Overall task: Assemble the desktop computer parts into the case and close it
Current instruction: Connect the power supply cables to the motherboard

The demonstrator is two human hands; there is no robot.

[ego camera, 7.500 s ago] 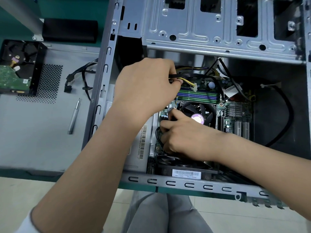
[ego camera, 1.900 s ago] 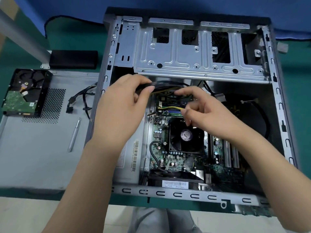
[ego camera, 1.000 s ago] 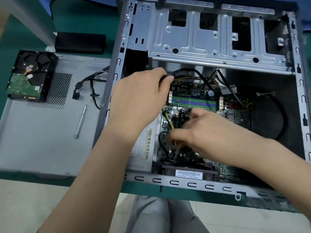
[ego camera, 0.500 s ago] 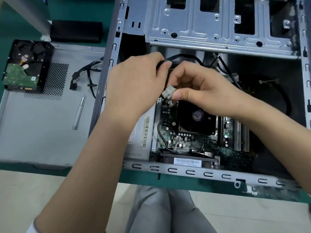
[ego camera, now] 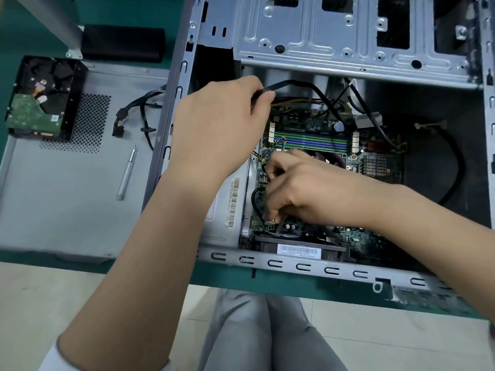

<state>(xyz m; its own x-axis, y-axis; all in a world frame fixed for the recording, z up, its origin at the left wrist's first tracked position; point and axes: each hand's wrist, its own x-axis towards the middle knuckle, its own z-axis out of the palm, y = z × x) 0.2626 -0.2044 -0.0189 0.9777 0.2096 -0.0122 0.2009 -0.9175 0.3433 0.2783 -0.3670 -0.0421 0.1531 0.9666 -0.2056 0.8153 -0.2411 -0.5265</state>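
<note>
You see the grey metal case [ego camera: 361, 62] lying on a green tabletop [ego camera: 32, 30]. Inside the case, the motherboard [ego camera: 310, 124] is dark green with green and blue memory slots [ego camera: 310, 140], under a black cable [ego camera: 308, 85]. Left of the case, the grey side panel [ego camera: 67, 210] has a black dotted vent patch, bearing a black-and-green hard drive [ego camera: 40, 103] and a silver screwdriver [ego camera: 127, 175].

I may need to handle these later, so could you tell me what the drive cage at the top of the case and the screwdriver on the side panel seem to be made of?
Drive cage: bare stamped sheet metal, likely steel; dull grey sheen, pressed ribs, punched holes. Screwdriver: looks all metal, with a brushed silvery shine.
</note>
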